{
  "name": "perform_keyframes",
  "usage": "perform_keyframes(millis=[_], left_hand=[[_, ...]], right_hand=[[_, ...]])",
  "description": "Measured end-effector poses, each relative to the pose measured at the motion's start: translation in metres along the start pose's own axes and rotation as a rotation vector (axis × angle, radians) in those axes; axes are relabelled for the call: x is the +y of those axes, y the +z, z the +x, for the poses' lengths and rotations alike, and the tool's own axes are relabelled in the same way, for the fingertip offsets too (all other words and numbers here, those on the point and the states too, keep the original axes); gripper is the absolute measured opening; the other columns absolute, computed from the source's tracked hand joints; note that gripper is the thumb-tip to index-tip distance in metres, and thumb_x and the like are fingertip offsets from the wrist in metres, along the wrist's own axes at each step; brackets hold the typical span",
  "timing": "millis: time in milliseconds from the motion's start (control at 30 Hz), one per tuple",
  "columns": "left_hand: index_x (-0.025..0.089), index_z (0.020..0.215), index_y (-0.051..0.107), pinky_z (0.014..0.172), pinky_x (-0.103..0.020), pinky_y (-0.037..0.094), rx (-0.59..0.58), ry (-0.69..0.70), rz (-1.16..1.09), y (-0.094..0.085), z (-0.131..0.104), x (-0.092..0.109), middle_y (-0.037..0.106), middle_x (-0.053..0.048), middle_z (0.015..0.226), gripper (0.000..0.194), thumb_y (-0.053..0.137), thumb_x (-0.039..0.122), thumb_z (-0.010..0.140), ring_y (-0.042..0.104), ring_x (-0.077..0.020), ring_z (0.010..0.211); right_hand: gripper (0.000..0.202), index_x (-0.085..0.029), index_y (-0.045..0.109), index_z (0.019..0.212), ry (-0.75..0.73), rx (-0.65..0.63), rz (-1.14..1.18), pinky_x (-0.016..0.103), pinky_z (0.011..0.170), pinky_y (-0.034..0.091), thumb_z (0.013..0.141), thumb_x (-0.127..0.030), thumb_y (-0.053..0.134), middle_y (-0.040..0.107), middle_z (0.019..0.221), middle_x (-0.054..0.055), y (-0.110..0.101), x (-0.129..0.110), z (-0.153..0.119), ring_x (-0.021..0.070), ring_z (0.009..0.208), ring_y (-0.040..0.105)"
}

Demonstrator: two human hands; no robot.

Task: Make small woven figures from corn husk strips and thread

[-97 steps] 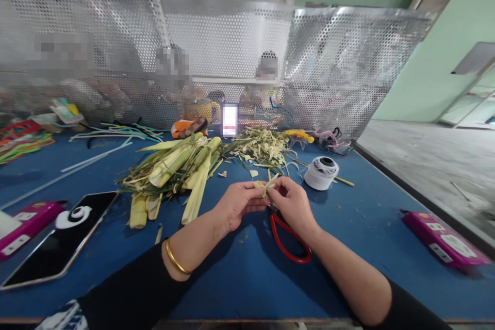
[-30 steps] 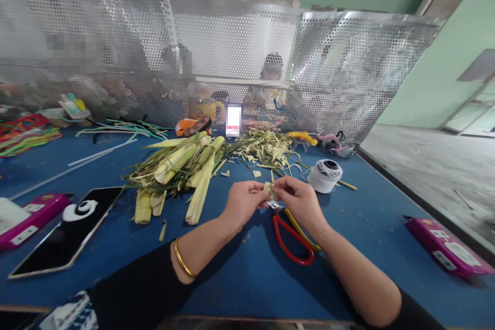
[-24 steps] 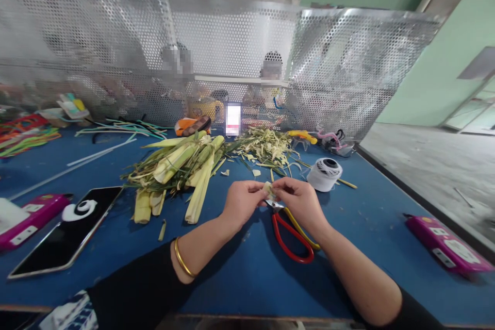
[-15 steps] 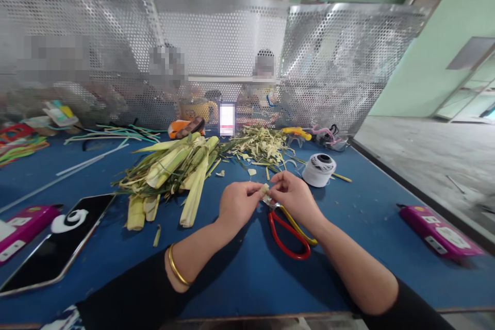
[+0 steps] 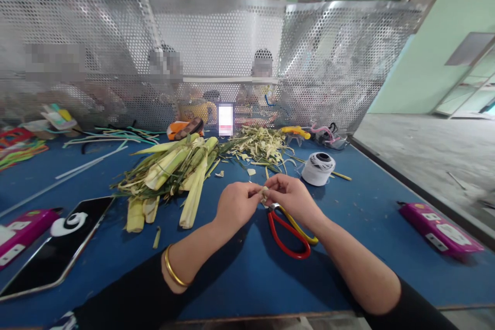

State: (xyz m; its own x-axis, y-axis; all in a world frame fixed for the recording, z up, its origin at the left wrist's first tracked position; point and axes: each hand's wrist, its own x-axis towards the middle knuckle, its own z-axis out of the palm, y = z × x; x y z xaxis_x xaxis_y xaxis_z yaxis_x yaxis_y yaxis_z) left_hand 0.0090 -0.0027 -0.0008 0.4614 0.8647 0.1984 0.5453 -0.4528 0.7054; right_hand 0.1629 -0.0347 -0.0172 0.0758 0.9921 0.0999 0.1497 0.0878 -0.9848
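Observation:
My left hand (image 5: 236,203) and my right hand (image 5: 291,195) meet over the middle of the blue table, thumbs and fingertips pinching a small pale green piece of husk (image 5: 264,195) between them. Scissors (image 5: 288,237) with one red and one yellow handle lie just beneath my right hand, their blades partly hidden by it. Left of my hands rests a bundle of green husks and stalks (image 5: 174,167). A heap of pale shredded strips (image 5: 263,144) lies beyond my fingers. The white thread spool (image 5: 318,171) stands to the right of it.
A black phone (image 5: 58,247) and a magenta box (image 5: 25,234) are at the left, another magenta box (image 5: 439,229) at the right. Behind stand a lit phone (image 5: 225,118) and a perforated metal screen (image 5: 228,36), with people beyond. Coloured strips (image 5: 21,147) lie far left.
The fingers of my right hand have closed further over the small husk piece, which looks more bunched up and less visible. The camera view has shifted slightly.

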Motion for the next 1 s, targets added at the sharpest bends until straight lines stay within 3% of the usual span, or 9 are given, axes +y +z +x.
perform_keyframes(millis=[167, 333, 500, 667, 900, 1000], left_hand=[[0.022, 0.091, 0.078, 0.055, -0.023, 0.042, 0.041, -0.047, -0.159, 0.005, 0.001, -0.004, 0.075, -0.003, 0.073, 0.025, 0.057, 0.031, 0.081, 0.065, -0.0175, 0.061], [0.022, 0.088, 0.078, 0.057, -0.023, 0.044, 0.033, -0.042, -0.16, 0.006, 0.0, -0.004, 0.076, -0.003, 0.076, 0.024, 0.058, 0.031, 0.08, 0.066, -0.0184, 0.066], [0.022, 0.085, 0.079, 0.056, -0.021, 0.041, -0.01, -0.005, -0.096, 0.002, 0.0, -0.002, 0.074, -0.003, 0.071, 0.024, 0.056, 0.028, 0.081, 0.066, -0.0178, 0.067], [0.02, 0.071, 0.076, 0.055, -0.02, 0.039, -0.103, 0.046, -0.076, 0.002, 0.001, -0.002, 0.069, -0.002, 0.061, 0.022, 0.056, 0.024, 0.077, 0.062, -0.0154, 0.061], [0.016, 0.075, 0.074, 0.06, -0.024, 0.048, -0.356, -0.051, -0.574, 0.003, 0.003, -0.003, 0.067, -0.003, 0.063, 0.017, 0.058, 0.022, 0.071, 0.058, -0.0135, 0.057], [0.015, 0.072, 0.074, 0.064, -0.025, 0.049, -0.39, -0.141, -0.662, -0.002, 0.002, 0.004, 0.067, -0.003, 0.063, 0.015, 0.062, 0.021, 0.067, 0.059, -0.0127, 0.057]], right_hand=[[0.022, -0.022, 0.052, 0.083, -0.07, 0.116, -0.051, 0.028, 0.059, 0.049, 0.065, -0.022, 0.063, 0.064, 0.065, -0.004, 0.0, 0.007, 0.001, 0.0149, 0.059, 0.062], [0.022, -0.023, 0.049, 0.084, -0.077, 0.165, -0.059, 0.03, 0.058, 0.05, 0.067, -0.025, 0.062, 0.062, 0.066, -0.004, 0.002, 0.008, 0.0, 0.016, 0.058, 0.064], [0.023, -0.021, 0.057, 0.088, -0.043, 0.123, -0.011, 0.029, 0.06, 0.05, 0.065, -0.023, 0.056, 0.058, 0.069, -0.004, 0.004, 0.0, -0.002, 0.016, 0.06, 0.066], [0.014, -0.019, 0.059, 0.071, 0.033, 0.086, -0.065, 0.029, 0.054, 0.047, 0.069, -0.033, 0.059, 0.061, 0.059, -0.001, 0.002, -0.005, -0.003, 0.0163, 0.053, 0.061], [0.017, -0.021, 0.06, 0.065, -0.18, 0.307, -0.329, 0.026, 0.055, 0.036, 0.075, -0.034, 0.058, 0.058, 0.06, -0.001, -0.005, 0.004, 0.003, 0.0146, 0.058, 0.049], [0.018, -0.021, 0.058, 0.066, -0.189, 0.297, -0.338, 0.026, 0.056, 0.035, 0.078, -0.034, 0.055, 0.057, 0.062, -0.002, -0.004, 0.005, 0.003, 0.0146, 0.059, 0.048]])
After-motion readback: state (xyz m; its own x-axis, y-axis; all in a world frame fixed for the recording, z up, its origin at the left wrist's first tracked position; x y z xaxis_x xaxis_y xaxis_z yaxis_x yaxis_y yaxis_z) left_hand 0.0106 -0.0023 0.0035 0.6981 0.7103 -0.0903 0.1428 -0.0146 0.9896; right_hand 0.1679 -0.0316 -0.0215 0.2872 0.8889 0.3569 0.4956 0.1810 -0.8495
